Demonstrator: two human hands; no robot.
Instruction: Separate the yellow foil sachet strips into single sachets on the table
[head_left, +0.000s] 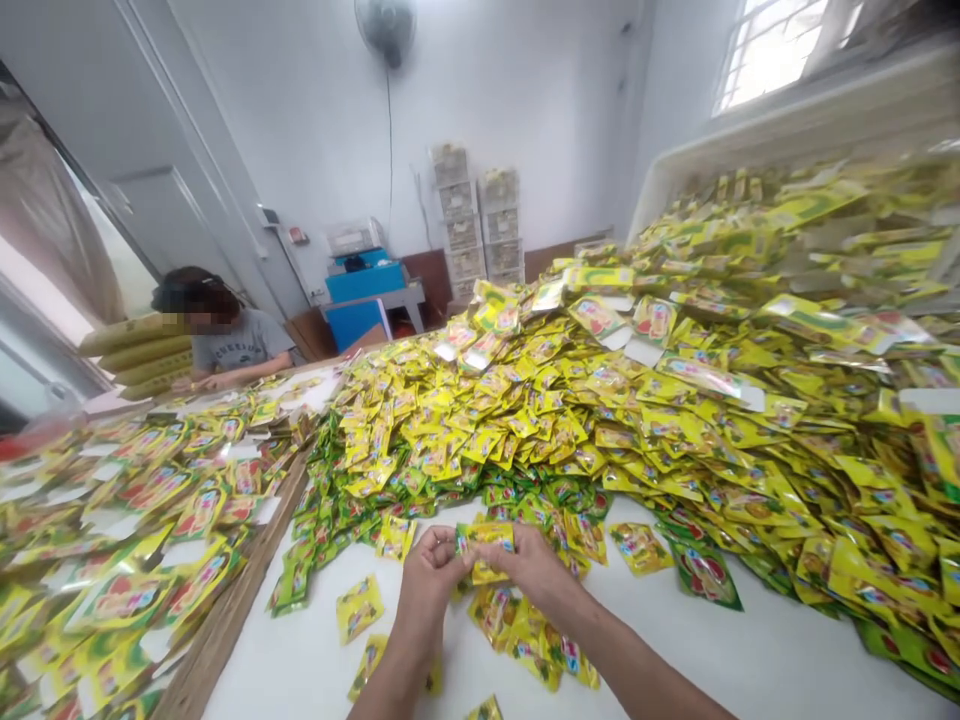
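Observation:
My left hand (433,572) and my right hand (534,565) meet at the front of the white table (300,665). Between them is a small yellow sachet (491,537), gripped at its left end by my left fingers and at its right by my right thumb and fingers. Just beneath it shows another yellow sachet (489,574); whether it is also held I cannot tell. Several yellow sachets (525,635) lie below my hands, and a loose one (360,607) rests left of my left wrist. A green sachet (705,575) lies to the right.
A big heap of yellow sachets (540,400) rises behind my hands, with green sachets (330,520) along its edge. Flat printed cartons (135,590) lie left of a wooden strip (240,610). A white bin (652,190) stands tilted at right. A co-worker (240,340) sits far left.

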